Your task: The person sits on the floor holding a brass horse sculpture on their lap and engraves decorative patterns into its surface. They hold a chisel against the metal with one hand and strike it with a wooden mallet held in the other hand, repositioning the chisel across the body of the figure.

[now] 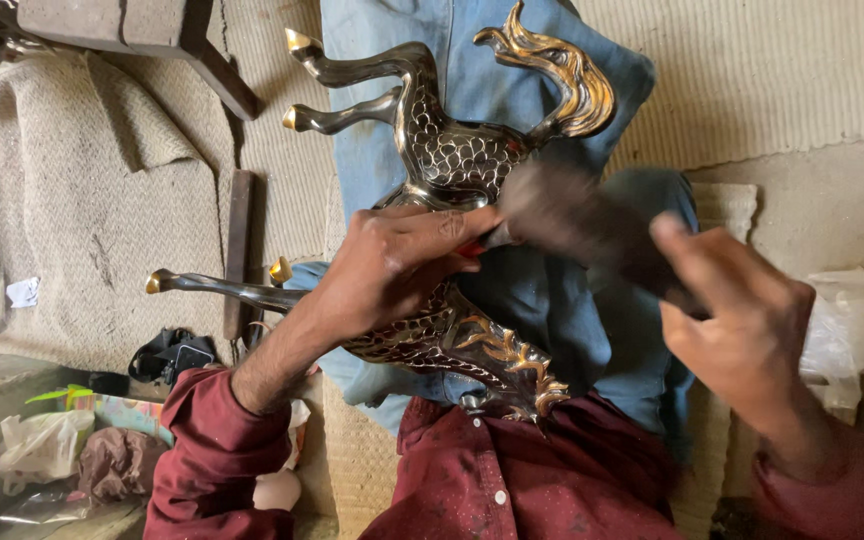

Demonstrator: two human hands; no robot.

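A metal horse figure (452, 150), silver with scale engraving and gold mane, tail and hooves, lies across my lap on blue trousers (552, 300). My left hand (392, 265) rests on the horse's body and grips a thin tool with a red handle (472, 247). My right hand (742, 320) holds a dark hammer (572, 215), blurred with motion, whose head is over the tool's end. The horse's gold-tipped legs stick out to the left.
Woven mats (82, 220) cover the floor. A wooden stool leg (217, 70) stands at the upper left, a wooden strip (237, 250) beside it. Plastic bags and rags (62, 450) lie lower left, a white plastic bag (852, 320) at right.
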